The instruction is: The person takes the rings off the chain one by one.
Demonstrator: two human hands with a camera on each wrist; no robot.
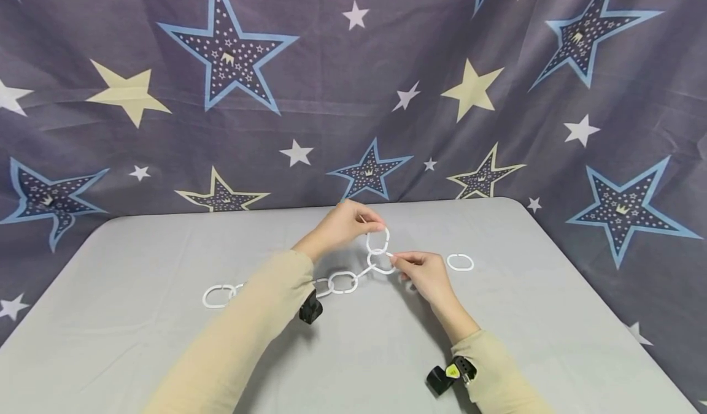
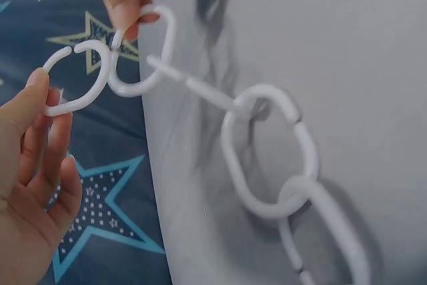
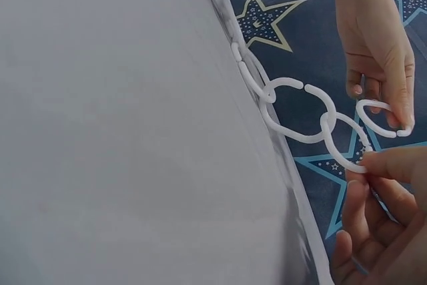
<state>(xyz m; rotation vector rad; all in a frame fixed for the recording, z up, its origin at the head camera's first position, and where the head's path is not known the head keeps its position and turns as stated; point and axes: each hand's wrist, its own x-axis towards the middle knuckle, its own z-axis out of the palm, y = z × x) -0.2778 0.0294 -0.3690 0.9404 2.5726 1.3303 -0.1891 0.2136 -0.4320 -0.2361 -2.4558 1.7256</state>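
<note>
The left hand [image 1: 343,225] pinches a white oval link [image 1: 378,241] and holds it up; this link has a small gap in its side, visible in the left wrist view. Just below, the right hand [image 1: 428,276] pinches another white link [image 2: 165,38] between thumb and fingers. The two held links meet in the left wrist view; whether they are hooked together I cannot tell. From the right hand's link a chain of white links [image 1: 343,283] runs down to the left onto the table, partly hidden behind the left forearm.
A loose white link [image 1: 460,262] lies on the grey table [image 1: 552,316] right of the right hand. The chain's far end link [image 1: 216,296] lies left of the left sleeve. Behind the table hangs a dark star-patterned cloth [image 1: 320,76].
</note>
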